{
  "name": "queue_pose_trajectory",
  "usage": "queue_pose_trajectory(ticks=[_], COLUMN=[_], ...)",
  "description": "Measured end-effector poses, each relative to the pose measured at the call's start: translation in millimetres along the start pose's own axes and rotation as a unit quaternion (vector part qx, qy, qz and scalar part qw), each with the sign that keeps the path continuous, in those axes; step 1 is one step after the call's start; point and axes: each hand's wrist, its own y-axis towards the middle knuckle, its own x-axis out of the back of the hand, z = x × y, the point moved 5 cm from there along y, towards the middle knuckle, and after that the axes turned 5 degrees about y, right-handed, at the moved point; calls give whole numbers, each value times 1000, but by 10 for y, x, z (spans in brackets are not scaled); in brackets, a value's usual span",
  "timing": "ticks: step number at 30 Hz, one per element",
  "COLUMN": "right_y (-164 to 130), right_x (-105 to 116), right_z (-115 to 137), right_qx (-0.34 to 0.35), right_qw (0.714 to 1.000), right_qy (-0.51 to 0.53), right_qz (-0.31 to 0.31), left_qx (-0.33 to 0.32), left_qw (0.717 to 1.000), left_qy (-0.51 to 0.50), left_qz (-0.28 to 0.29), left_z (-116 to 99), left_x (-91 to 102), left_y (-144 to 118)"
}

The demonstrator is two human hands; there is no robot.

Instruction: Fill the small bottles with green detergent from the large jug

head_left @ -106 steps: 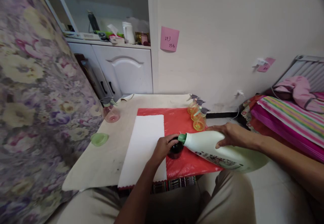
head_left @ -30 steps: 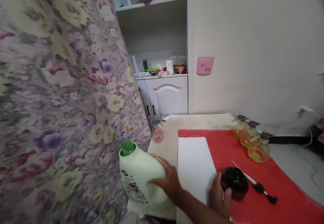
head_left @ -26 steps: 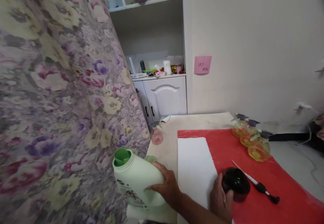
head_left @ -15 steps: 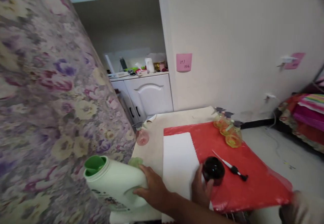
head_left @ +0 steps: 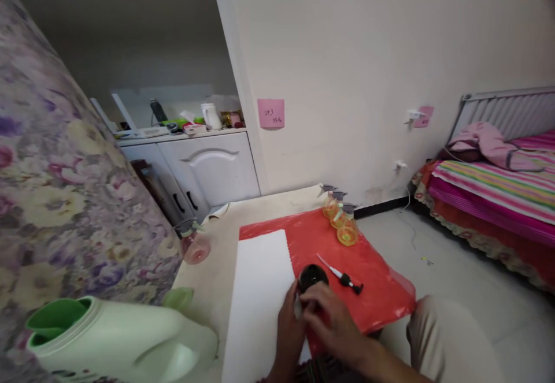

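Note:
A dark, glossy round bottle [head_left: 313, 278] stands on the red sheet [head_left: 303, 244], beside the white paper [head_left: 260, 290]. My left hand [head_left: 291, 322] is closed against its near left side. Across the near side of the bottle lies my right hand [head_left: 332, 319], its fingers bent together near the left fingertips; whatever they pinch is hidden. A black-and-white pump head with a thin tube [head_left: 344, 279] lies just right of the bottle. To the left is a big pale green jug [head_left: 160, 337] with a green mouth, touched by neither hand.
A pink-tinted spray bottle [head_left: 197, 247] and a small green object [head_left: 178, 299] are on the table's left side. Several yellow spray bottles [head_left: 347, 233] line the far right edge. A floral curtain [head_left: 65, 198] hangs left; a bed [head_left: 498, 192] is at right.
My right hand has let go of the green jug and come right, to the dark bottle. My left hand stays at the bottle. The view has turned right.

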Motion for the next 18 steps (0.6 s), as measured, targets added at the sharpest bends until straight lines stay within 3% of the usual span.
queue_pose_trajectory(ticks=[3, 6, 10, 18], right_y=[-97, -155, -205, -172], right_x=[669, 961, 926, 811], right_z=[-539, -967, -1200, -1302], right_qx=[-72, -109, -122, -132], right_qw=[984, 968, 965, 966], right_qy=[-127, -197, -207, -199], right_qz=[-104, -113, -103, -101], left_qx=[-9, -21, -29, -21], left_qw=[999, 998, 998, 998], left_qy=[26, 46, 58, 59], left_qz=[24, 27, 24, 11], left_z=[-28, -45, -65, -132], left_x=[-23, -26, -31, -26], left_y=[13, 15, 2, -6])
